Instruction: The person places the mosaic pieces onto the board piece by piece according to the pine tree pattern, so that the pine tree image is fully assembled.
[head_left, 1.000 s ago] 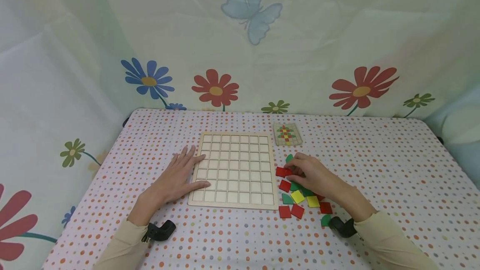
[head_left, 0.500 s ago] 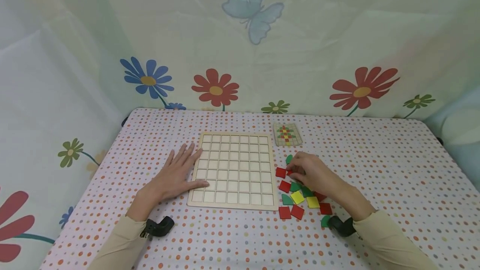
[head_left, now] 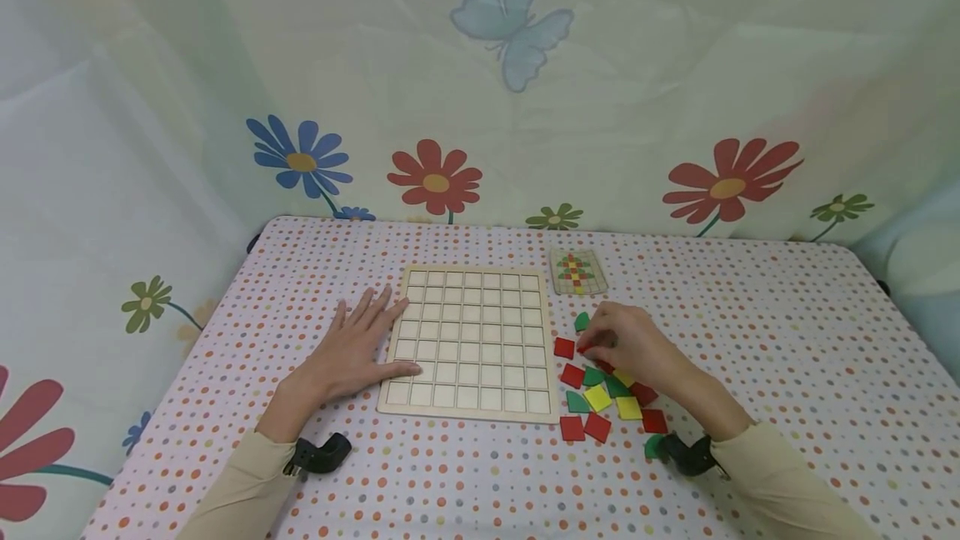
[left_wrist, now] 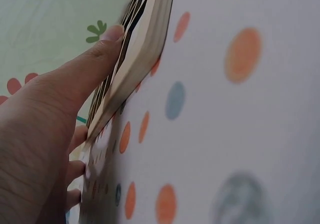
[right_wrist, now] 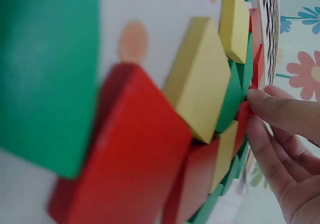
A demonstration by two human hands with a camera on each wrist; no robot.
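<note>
A wooden grid board [head_left: 471, 330] with bare square cells lies flat on the table. My left hand [head_left: 348, 352] rests across its left edge, fingers spread and straight. In the left wrist view the thumb [left_wrist: 97, 54] lies on the board's frame. At the board's right, my right hand [head_left: 630, 344] pinches a small red tile [head_left: 582, 349] between thumb and fingertips, mostly covered by them. Close by lies another red square tile [head_left: 564, 347]. Below the hand spread several red, yellow and green tiles, among them a yellow square [head_left: 597, 397] and a green rounded piece [head_left: 577, 402].
A small pattern card [head_left: 578, 273] showing a tree of coloured pieces lies beyond the right hand. One green piece [head_left: 582, 322] sits just past the fingertips. A dotted cloth [head_left: 480, 490] covers the table, and a flowered curtain [head_left: 600, 107] hangs behind.
My right fingers have drawn the pinched red tile slightly away from its red neighbour. The left hand's fingers have spread and shifted a little left at the board's edge.
</note>
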